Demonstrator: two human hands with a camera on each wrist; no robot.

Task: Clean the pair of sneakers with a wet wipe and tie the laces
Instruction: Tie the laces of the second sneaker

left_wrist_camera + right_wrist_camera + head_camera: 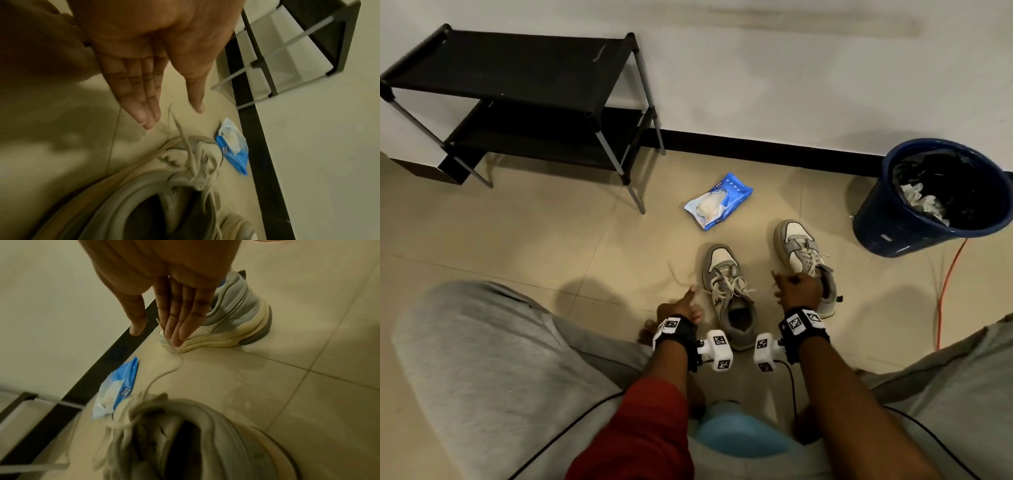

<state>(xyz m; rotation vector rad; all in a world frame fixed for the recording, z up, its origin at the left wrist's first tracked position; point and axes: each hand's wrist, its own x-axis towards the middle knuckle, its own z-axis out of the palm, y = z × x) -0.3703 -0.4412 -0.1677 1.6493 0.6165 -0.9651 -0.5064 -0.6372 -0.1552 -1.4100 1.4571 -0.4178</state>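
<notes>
Two grey and white sneakers stand on the tiled floor. The near sneaker [729,294] [144,186] [185,434] lies between my hands, and its laces [736,286] spread loosely over the tongue. My left hand [681,305] [172,116] hovers left of it with fingers straight and thumb apart; a blurred lace end [180,128] hangs free below the hand. My right hand [787,284] [156,337] is in front of the far sneaker [804,260] [232,321], fingers straight. A thin lace [176,363] runs from the near sneaker up to its fingertips. The blue wet wipe pack [717,200] [232,146] [117,389] lies beyond the shoes.
A black two-shelf shoe rack [517,102] stands against the wall at the left. A blue bin [941,195] with a black liner and crumpled wipes is at the right, with an orange cable [948,281] beside it. My knees in grey trousers [482,359] frame the floor.
</notes>
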